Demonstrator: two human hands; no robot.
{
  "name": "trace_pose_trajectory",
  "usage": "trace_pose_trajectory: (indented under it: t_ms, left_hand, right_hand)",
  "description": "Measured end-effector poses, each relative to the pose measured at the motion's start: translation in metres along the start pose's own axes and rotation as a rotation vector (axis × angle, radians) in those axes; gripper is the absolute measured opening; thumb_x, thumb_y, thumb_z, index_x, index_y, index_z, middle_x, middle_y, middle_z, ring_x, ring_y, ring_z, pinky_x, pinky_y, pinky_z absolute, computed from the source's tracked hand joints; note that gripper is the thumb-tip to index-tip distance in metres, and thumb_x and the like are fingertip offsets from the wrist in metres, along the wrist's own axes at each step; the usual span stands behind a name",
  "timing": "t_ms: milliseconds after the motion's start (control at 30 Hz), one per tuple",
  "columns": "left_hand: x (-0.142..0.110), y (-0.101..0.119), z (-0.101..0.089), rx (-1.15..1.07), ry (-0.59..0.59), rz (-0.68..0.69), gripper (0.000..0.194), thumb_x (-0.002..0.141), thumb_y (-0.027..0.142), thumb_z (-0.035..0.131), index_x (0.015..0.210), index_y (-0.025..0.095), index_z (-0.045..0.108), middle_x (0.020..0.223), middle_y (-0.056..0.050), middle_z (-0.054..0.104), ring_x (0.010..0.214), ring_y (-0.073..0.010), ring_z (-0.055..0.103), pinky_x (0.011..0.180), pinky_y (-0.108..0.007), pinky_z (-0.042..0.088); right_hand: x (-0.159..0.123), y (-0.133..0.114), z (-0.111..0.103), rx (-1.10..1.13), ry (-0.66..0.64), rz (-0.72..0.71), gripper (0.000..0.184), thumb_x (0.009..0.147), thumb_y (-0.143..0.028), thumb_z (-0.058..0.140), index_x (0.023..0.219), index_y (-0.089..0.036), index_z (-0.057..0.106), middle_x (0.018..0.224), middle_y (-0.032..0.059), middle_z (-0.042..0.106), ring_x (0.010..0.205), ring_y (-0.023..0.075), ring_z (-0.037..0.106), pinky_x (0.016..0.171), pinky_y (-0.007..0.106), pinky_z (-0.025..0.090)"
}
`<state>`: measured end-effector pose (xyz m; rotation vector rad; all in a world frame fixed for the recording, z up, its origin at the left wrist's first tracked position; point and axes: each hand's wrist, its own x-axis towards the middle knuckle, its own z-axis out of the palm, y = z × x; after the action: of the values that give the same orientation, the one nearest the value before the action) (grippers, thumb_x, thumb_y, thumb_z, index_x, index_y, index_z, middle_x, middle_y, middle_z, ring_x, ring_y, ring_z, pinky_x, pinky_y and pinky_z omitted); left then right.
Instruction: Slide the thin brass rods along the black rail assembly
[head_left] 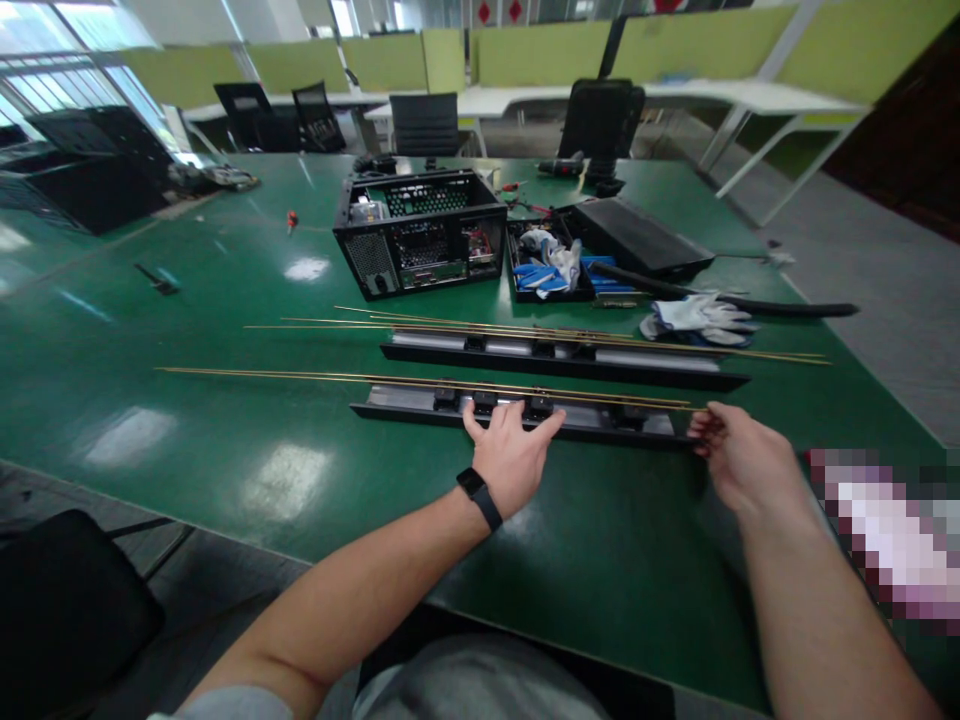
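Two hands at work: our left hand [511, 455], fingers spread wide, rests on the near black rail [405, 415] on the green surface [615, 520]; our right hand [750, 455] seemingly pinches thin rods [262, 374]. We'd best press lightly, bending nothing.

Observed gold on rods [300, 376] at right grip [726, 445]. Noted black outside, silver-grey inside on channel [401, 397] at left grip [514, 455]. Recorded green on tabletop [405, 465] under both; white with blue on gloves [697, 314] beyond right grip; yellow-green on partitions [540, 55] farthest out.
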<state>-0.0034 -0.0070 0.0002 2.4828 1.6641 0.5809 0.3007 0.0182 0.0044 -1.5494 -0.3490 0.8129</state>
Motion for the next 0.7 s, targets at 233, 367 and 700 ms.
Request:
trace_pose_trajectory:
  t_ms: [233,367,700]
  left_hand:
    - [0.001,-0.001,0.002,-0.008,-0.017,-0.001,0.053,0.112,0.023,0.055,0.156,0.051,0.068,0.156,-0.011,0.069,0.141,-0.0325,0.061,0.129,-0.084,0.021]
    - [0.003,-0.001,0.004,-0.016,-0.033,-0.001,0.061,0.11,0.016,0.053,0.155,0.053,0.068,0.156,-0.01,0.07,0.142,-0.0316,0.061,0.129,-0.083,0.021]
    - [0.005,0.008,0.009,-0.037,-0.044,0.102,0.067,0.109,0.012,0.05,0.165,0.048,0.06,0.162,-0.013,0.066,0.15,-0.0308,0.059,0.13,-0.081,0.025]
  right_hand:
    - [-0.014,-0.008,0.006,-0.003,0.006,-0.001,0.014,0.089,-0.017,0.072,0.076,-0.016,0.067,0.074,0.0026,0.066,0.057,0.0104,0.061,0.042,0.017,0.041]
    - [-0.018,-0.012,0.009,0.002,0.031,0.0,0.018,0.091,-0.014,0.069,0.073,-0.017,0.064,0.071,0.0015,0.063,0.055,0.0106,0.059,0.038,0.018,0.036]
    - [-0.006,-0.017,-0.003,-0.039,0.124,-0.015,0.017,0.087,-0.018,0.065,0.071,-0.02,0.06,0.064,-0.0022,0.059,0.044,0.0088,0.054,0.035,0.019,0.03]
